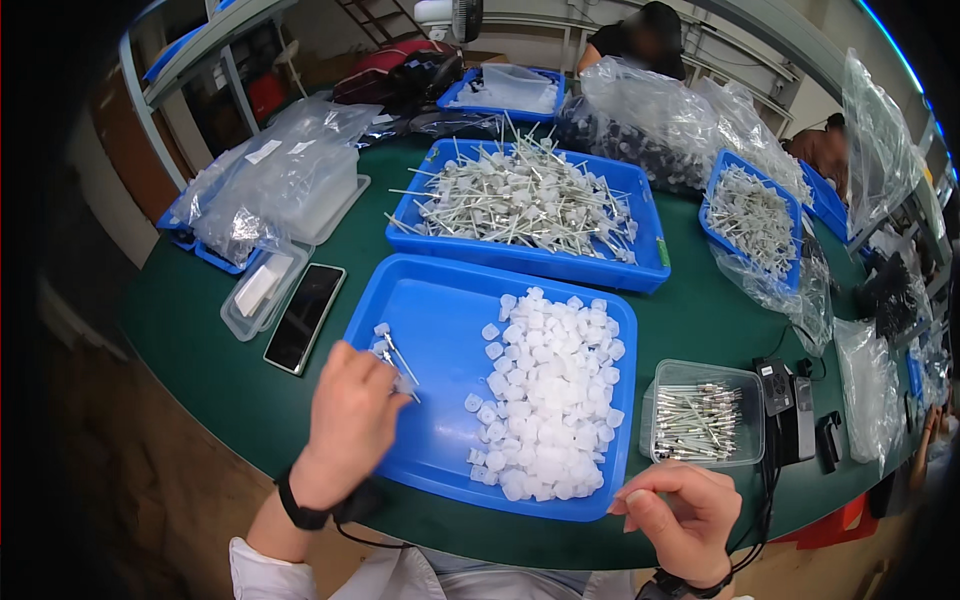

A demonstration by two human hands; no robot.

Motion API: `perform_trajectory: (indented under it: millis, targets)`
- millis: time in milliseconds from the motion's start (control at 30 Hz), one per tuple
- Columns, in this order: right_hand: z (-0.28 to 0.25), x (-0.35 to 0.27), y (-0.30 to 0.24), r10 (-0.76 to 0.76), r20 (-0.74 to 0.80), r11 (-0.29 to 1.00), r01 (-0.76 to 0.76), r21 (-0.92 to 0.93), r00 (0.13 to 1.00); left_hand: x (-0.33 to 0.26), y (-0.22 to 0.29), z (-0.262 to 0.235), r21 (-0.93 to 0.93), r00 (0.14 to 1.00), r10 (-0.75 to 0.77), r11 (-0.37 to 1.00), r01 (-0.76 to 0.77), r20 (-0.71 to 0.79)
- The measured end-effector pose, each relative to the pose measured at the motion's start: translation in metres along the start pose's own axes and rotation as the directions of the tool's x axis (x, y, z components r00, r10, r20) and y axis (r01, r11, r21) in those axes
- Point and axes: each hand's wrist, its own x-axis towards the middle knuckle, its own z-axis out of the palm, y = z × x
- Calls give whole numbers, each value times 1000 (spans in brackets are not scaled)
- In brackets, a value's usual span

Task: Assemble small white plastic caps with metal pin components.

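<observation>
Spreading across most of the frame, a dark green surface (210, 375) with a curved near edge carries everything at hand. On it, at upper centre, sits a deep blue rectangular plastic tray (520, 259), heaped with long silvery rods bearing whitish plastic heads (525, 195). Just below, at the centre, lies a shallower blue plastic tray (440, 310) with rounded corners. A bulky clear plastic bag (650, 110) of dark pieces slumps at upper right.

The left hand (352, 415) is over the left side of the shallower tray, its fingers curled in toward a few slim metal rods with whitish cube-shaped caps (397, 355) lying there; whether the fingers are clamped on one cannot be told. At lower right, the right hand (690, 510) is by that tray's near right corner, thumb and forefinger tips close together; whether they pinch anything is unclear.

Right of the tray stands a clear rectangular plastic container (758, 420) holding loose slim metal pins (695, 420). A dark-screened phone with a pale edge (306, 318) lies left of centre. Smallest are the translucent white plastic caps (555, 400), piled over the shallower tray's right half.
</observation>
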Motion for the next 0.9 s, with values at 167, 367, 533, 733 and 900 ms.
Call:
perform_trajectory:
  millis: [167,367,533,733,900]
  targets:
    - [-25,4,-8,-168,108,880,198,-432,980,13,6,8,42,998,42,998,-40,-37]
    - [-74,-3,0,-165,31,770,148,-621,986,25,20,50,-440,886,373,868,-229,274]
    - [-111,12,17,38,84,751,27,-660,996,22,20,34,-445,929,294,879,-171,225]
    - [-113,36,74,34,497,574,390,-720,867,11,48,16,-904,924,-10,203,376,382]
    - [-98,46,84,18,622,452,549,-703,783,6,72,22,-893,902,31,-128,431,430]
